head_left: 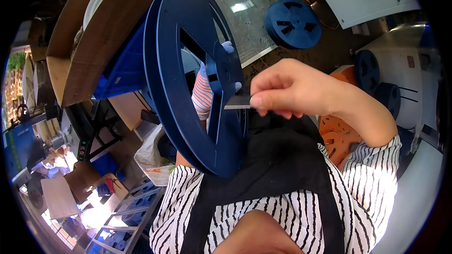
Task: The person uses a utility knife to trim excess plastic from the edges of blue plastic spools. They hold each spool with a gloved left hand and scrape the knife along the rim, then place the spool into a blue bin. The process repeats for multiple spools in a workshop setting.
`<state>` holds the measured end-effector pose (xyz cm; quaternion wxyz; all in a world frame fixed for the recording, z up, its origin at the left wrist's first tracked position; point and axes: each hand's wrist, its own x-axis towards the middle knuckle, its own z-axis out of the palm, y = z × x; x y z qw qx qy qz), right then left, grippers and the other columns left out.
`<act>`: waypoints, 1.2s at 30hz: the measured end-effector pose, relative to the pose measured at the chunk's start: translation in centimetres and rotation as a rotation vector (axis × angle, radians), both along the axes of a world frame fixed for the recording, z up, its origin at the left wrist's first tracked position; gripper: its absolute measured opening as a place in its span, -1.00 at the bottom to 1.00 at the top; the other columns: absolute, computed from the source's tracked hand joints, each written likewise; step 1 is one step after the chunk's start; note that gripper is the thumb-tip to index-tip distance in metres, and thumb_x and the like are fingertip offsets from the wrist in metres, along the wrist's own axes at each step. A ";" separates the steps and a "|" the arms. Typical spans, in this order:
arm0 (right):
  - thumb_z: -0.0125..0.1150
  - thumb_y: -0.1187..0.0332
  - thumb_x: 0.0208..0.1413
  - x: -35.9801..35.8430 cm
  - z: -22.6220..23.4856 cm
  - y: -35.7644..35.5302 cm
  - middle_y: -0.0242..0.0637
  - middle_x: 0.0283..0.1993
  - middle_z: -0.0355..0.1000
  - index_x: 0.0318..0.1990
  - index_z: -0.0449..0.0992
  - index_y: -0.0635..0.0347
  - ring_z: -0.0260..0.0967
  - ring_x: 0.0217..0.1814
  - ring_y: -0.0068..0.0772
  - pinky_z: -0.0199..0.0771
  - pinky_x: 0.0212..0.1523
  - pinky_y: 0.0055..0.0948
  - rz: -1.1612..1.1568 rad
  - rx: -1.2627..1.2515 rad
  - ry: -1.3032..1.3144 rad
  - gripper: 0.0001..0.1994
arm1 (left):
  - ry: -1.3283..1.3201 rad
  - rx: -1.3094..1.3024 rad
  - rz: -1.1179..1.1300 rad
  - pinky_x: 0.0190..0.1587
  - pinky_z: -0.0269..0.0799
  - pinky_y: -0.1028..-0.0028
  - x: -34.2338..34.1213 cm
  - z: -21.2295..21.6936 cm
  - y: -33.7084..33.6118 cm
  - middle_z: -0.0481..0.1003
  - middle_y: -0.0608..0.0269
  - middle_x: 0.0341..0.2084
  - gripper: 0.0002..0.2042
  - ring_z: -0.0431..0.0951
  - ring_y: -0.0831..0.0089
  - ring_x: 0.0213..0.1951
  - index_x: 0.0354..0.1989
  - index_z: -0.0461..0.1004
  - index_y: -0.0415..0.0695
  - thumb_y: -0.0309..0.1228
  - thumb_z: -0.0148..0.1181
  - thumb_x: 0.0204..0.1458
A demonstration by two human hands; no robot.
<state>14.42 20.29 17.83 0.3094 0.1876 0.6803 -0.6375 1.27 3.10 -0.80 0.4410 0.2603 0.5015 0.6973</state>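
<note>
Workshop clutter rings the view: a glossy grey table (254,26) at the upper middle, a cardboard box (106,49) at the upper left beside a blue crate (121,68), a blue reel stack (293,22) at the upper right, and orange pieces (335,131) at the right.

Left of centre, one large blue reel (181,103) stands tilted almost on edge before the person's black apron (278,146). The left hand (201,91), in a striped glove (202,101), shows through the reel's cut-outs, with pale fingertips (228,47) at the near face around the hub. That grip is partly hidden behind the reel; it supports the reel near its middle, though how tightly it closes I cannot tell.

Right of the reel, the bare right hand (292,89) pinches a thin grey strip (239,106) by one end; thumb and fingers are closed on it. The strip points left from the grip, its free end over the reel's near face, close to the hub. Whether it touches, I cannot tell.

The reel's near face shows no lettering I can make out. A white bag (150,155) at the lower left carries coloured printing, too small to read.
</note>
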 end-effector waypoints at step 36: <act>0.16 0.24 0.36 16.6 -58.0 29.8 -0.45 -0.32 0.46 -0.27 0.51 0.06 0.46 -0.30 -0.51 0.51 -0.22 -0.39 -2.006 0.003 0.020 -0.83 | 1.339 -1.453 0.368 0.39 0.13 0.05 -4.9 -21.8 -12.8 0.18 -0.27 0.35 -0.18 0.22 -0.21 0.34 0.50 0.07 -0.02 -0.08 0.29 0.08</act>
